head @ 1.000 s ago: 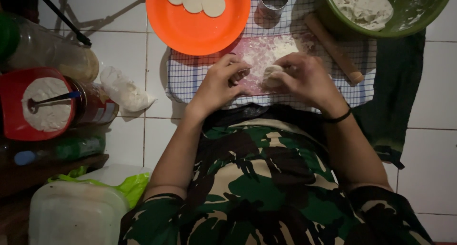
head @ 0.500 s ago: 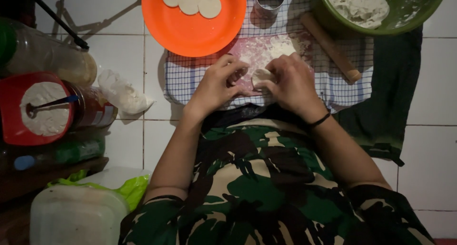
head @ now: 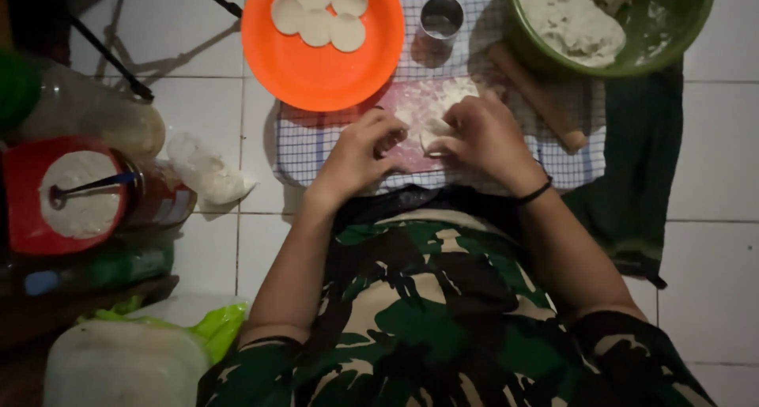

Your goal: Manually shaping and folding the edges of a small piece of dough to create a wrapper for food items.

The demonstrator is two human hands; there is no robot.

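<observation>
— How many hands are at work, and what are they on?

— Two, both the person's own. The left hand (head: 356, 158) and the right hand (head: 484, 134) meet over one small piece of dough (head: 433, 130). The fingers of both curl in around it, pinching it between them — the left from its left side, the right from above and to the right. The dough lies on a pink board (head: 411, 107), which rests on one blue-checked cloth (head: 304, 146) spread on the white tiled floor (head: 711, 138).

— What else is on the cloth?

— One wooden rolling pin (head: 538, 99), lying slantwise just right of the hands, and one small metal cup (head: 441, 18) standing upright above them. One orange plate (head: 316, 75) overlaps the cloth's upper left corner and holds four round dough discs (head: 320, 16), clustered and overlapping near its top edge.

— And the green thing at the upper right?

— One green bowl (head: 672, 35) with a large lump of dough (head: 569, 24) inside; a dark green cloth (head: 640, 162) hangs out below it.

— The left side?

— One red tub (head: 24, 217) of white flour with a spoon handle (head: 91, 186) across it, one small white bag (head: 205, 170) near the cloth, and one pale plastic container (head: 118, 367) at the bottom — the rest there is too dark to count.
</observation>
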